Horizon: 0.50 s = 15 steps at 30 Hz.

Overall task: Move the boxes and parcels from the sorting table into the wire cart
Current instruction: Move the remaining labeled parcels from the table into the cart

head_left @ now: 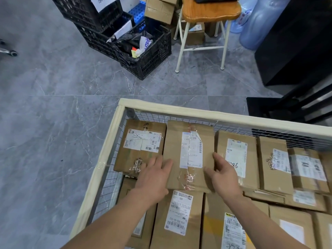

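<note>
Left hand (152,178) and right hand (221,174), each grip wide, seemingly touching the box (190,155) in the wire cart (115,130)

Grey marble-look floor tiles (53,105). Black plastic crates (100,20) stacked at top left, paper sheets on them. Another black crate (152,56) on floor just right of stack, holding black bags and scraps of paper. Blue perforated panel (137,9) behind crates. Wooden stool (206,13) with white legs, dark item on seat. Blue water jugs (258,24) right of stool. Black cabinet (296,42) at right edge. Chair caster (12,53) at far left.
</note>
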Tool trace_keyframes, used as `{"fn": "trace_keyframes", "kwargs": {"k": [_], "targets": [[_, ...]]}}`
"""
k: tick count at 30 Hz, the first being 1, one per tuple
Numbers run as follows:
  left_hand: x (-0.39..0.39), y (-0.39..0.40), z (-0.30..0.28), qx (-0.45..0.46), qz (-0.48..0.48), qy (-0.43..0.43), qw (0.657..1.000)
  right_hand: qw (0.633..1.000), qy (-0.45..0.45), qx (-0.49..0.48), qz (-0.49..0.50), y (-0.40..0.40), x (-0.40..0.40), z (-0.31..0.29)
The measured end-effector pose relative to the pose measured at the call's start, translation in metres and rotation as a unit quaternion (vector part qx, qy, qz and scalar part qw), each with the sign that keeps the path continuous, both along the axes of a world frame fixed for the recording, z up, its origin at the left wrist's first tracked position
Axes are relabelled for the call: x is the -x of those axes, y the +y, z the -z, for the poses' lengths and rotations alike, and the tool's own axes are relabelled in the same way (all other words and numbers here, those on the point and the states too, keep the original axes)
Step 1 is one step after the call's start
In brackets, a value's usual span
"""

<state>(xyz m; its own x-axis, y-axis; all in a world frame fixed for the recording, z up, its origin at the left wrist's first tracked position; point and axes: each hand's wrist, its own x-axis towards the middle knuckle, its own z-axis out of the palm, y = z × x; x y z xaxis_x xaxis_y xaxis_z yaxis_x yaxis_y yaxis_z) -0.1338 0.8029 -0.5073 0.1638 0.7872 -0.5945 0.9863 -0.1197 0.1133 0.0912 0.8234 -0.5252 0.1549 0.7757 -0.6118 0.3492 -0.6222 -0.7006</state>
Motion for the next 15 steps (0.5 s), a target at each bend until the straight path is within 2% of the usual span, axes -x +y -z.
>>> {"fn": "trace_keyframes", "kwargs": {"k": [5,10,15], "targets": [[-0.006,0.016,0.005,0.017,-0.016,-0.023,0.999,0.999,-0.034,0.000,-0.037,-0.004,-0.006,-0.003],[-0.005,0.019,0.003,0.039,-0.020,-0.027,0.999,0.995,-0.013,0.038,-0.088,-0.003,-0.012,-0.008],[-0.006,0.017,-0.023,0.045,-0.003,-0.009,0.999,0.990,-0.048,0.047,-0.122,-0.007,-0.012,-0.038]]}}
